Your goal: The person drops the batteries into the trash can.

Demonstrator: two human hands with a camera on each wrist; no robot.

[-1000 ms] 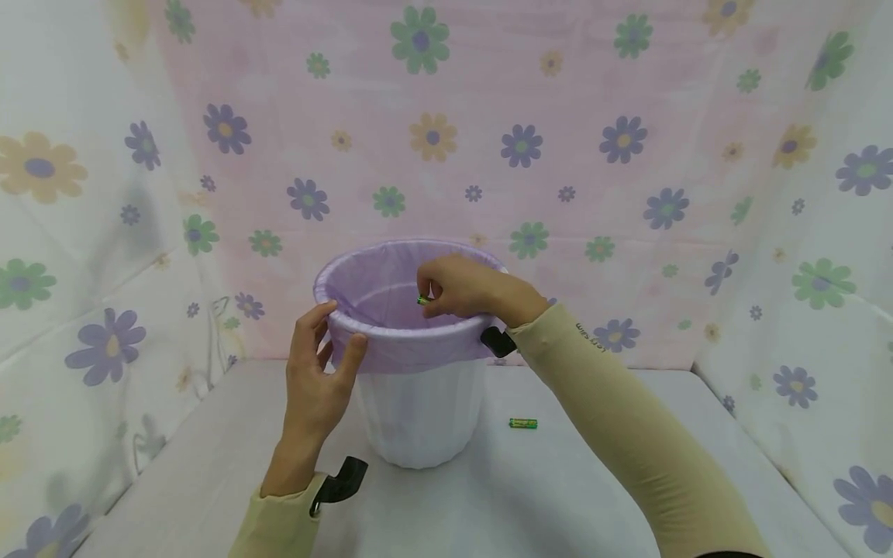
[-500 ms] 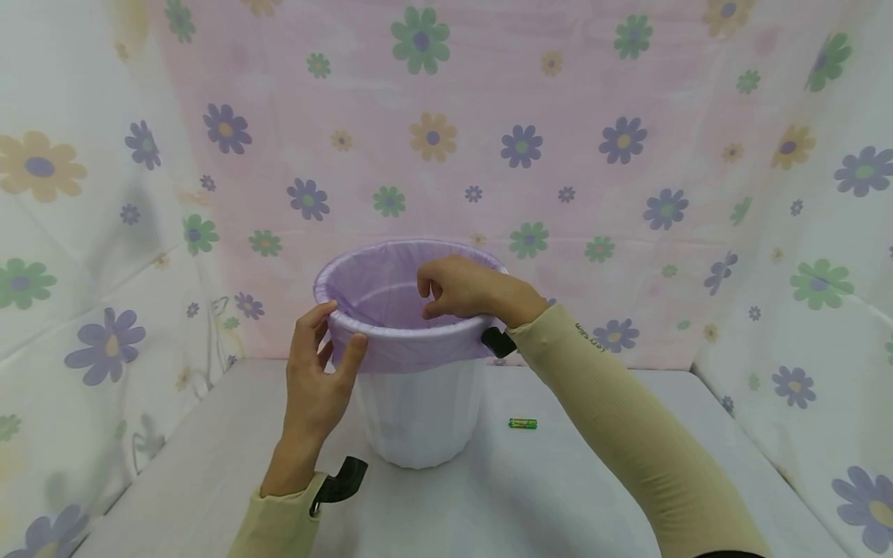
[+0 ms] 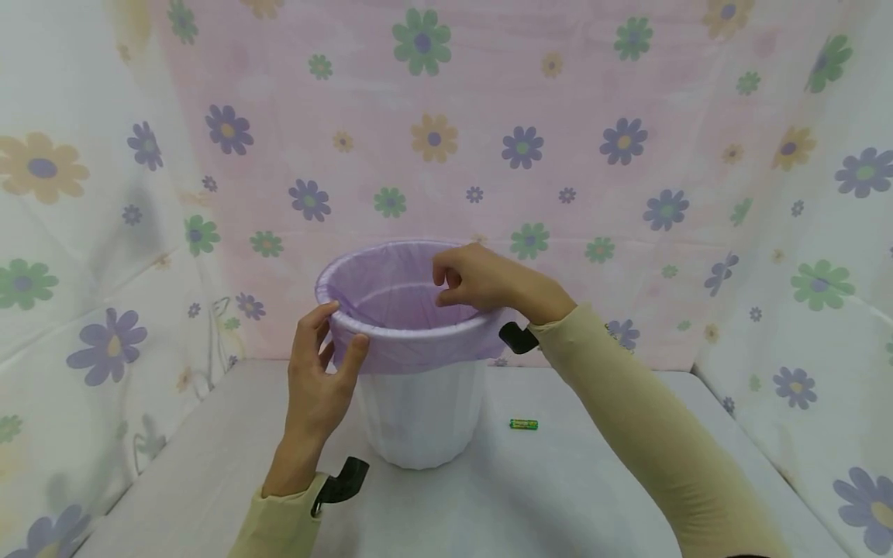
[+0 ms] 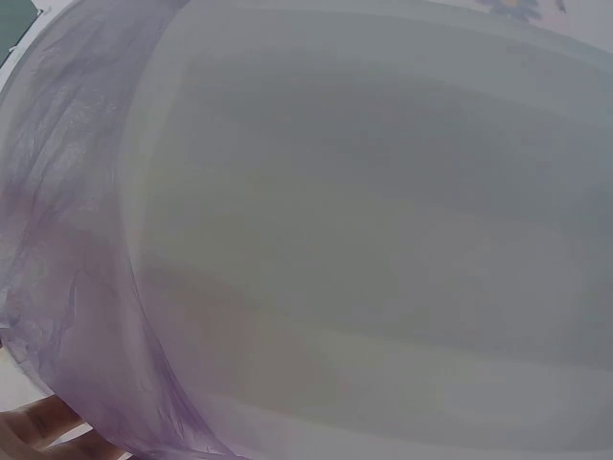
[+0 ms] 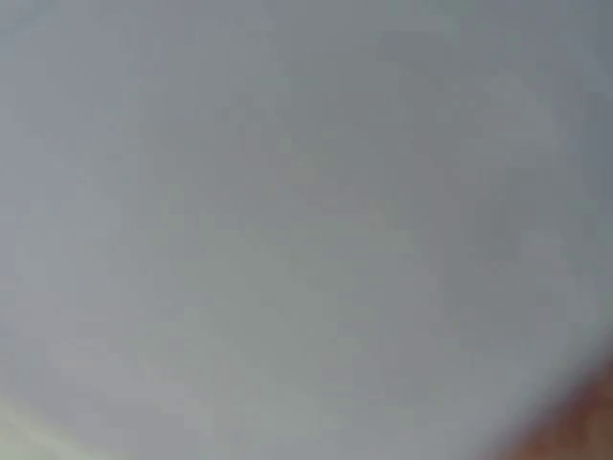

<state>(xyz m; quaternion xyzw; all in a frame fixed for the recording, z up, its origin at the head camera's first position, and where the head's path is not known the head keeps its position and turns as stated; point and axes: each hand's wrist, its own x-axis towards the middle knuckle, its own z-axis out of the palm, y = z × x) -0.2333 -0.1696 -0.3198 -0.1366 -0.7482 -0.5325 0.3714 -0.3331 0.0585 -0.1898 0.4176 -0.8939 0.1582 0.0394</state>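
Note:
A white trash can [image 3: 420,418] stands upright, lined with a thin purple trash bag [image 3: 415,353] folded over its rim. My left hand [image 3: 317,391] holds the left side of the rim, thumb on the front and fingers round the side; some fingers [image 4: 48,422] show beside the bag in the left wrist view. Over the mouth of the can is my right hand [image 3: 481,279], its fingers loosely bent with nothing visible between them. The inside bottom of the can is hidden. One green battery [image 3: 523,425] lies on the table, right of the can.
White cloth covers the table [image 3: 593,496]. A pink flowered curtain [image 3: 474,101] hangs close behind the can, with white flowered panels at both sides. A black wrist mount [image 3: 518,339] on the right arm sits close to the rim.
The right hand has let go of a green battery over the can, and the battery is out of sight. That hand then moved slightly up and right. The left hand stays in place.

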